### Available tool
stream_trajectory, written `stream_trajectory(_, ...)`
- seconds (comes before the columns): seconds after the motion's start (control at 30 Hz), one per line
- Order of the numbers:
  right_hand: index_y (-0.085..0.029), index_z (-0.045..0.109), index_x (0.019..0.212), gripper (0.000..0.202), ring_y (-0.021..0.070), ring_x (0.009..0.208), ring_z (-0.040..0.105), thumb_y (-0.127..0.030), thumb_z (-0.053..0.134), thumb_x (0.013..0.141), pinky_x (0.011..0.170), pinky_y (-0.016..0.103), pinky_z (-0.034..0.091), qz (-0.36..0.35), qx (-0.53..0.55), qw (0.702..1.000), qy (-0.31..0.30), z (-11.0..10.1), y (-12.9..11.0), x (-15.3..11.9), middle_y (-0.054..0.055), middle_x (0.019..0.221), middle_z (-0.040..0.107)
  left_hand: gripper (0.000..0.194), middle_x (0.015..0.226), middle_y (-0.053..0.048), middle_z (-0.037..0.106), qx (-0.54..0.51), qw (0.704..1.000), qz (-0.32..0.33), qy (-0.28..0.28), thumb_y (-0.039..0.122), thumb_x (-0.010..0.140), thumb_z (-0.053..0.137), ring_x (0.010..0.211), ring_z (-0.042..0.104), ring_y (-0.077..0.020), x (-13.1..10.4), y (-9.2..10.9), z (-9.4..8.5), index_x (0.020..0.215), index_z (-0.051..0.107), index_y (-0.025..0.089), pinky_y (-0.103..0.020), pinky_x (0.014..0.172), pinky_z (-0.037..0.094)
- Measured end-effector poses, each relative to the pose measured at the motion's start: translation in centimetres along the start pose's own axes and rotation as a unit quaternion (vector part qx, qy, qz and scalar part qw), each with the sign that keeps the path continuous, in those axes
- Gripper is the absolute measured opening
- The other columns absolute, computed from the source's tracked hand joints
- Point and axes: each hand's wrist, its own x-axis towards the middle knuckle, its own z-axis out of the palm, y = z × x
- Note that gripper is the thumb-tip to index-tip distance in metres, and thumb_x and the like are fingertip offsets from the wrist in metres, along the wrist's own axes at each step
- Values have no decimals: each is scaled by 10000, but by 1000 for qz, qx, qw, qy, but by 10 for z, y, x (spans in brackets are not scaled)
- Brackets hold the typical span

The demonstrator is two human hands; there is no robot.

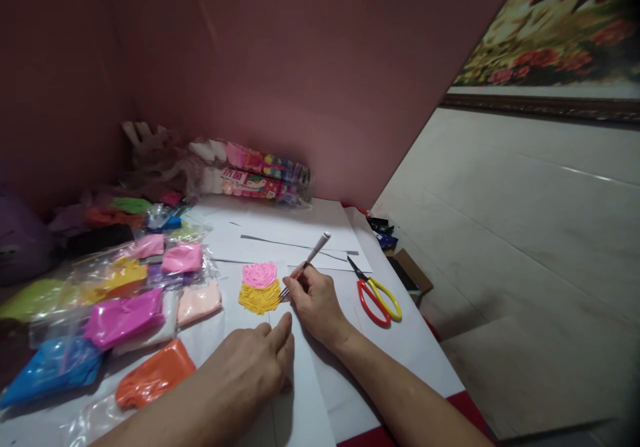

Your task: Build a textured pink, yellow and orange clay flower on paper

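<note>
A fork (pixel 316 247) with a ridged pale handle is gripped in my right hand (pixel 317 300), its tines down at the right edge of a textured yellow clay patch (pixel 260 298). A textured pink clay patch (pixel 259 274) adjoins the yellow one on its far side. Both lie on a white sheet of paper (pixel 305 394). My left hand (pixel 257 360) rests on that sheet just nearer than the yellow clay, fingers extended and pointing toward it. Nothing shows in its grasp.
Bagged clay, including an orange pack (pixel 155 374), a blue pack (pixel 55 367) and a magenta pack (pixel 125 317), crowds the left. Scissors (pixel 377 297) with red and yellow handles lie right. Plastic-wrapped clay packages (pixel 255 180) stand at the back. A cardboard box (pixel 410 270) sits beyond the table's right edge.
</note>
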Motion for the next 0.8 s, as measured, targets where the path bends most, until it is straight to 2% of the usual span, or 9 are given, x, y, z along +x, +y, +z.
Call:
stream_trajectory(0.13,-188,533,742,109,117,506,506,-212,525,848,519,216,398,5,-7,1000,8,0,3,2,-34,556,538,349,1187,-164,599,17,1000,3,-8,82,835,442,896,638,-221,-3,2,-7,1148,590,121,-336,774,532)
stream_trajectory(0.3,-197,495,690,157,118,488,482,-221,519,844,512,221,391,7,-10,1000,22,-2,4,4,-36,541,518,324,1127,-152,621,25,999,29,25,88,842,452,817,641,-210,-3,2,-12,1132,590,133,-326,713,533)
stream_trajectory(0.47,-196,501,706,167,120,490,479,-261,508,859,508,224,391,7,8,999,51,-3,5,5,-36,544,508,322,1195,-212,594,118,992,45,-15,127,797,570,706,641,-238,1,2,-12,1114,617,94,-328,547,509)
stream_trajectory(0.6,-190,509,738,154,110,480,479,-277,518,865,495,215,403,8,67,998,16,-2,3,3,-40,549,512,306,1122,-177,629,133,990,41,-6,158,782,608,673,625,-223,3,3,-10,1085,631,123,-310,524,490)
stream_trajectory(0.7,-186,520,738,137,108,500,490,-253,528,858,512,212,416,5,81,997,-11,-2,1,2,-37,564,523,300,1070,-146,644,133,990,38,-16,141,777,598,674,619,-212,2,2,-8,1075,629,139,-293,525,487)
stream_trajectory(0.8,-183,530,734,131,108,507,498,-243,535,850,512,212,418,7,85,996,-25,-1,-1,1,-35,566,527,285,1021,-138,645,124,991,42,1,107,755,597,657,610,-206,1,0,-5,1036,639,131,-293,521,486)
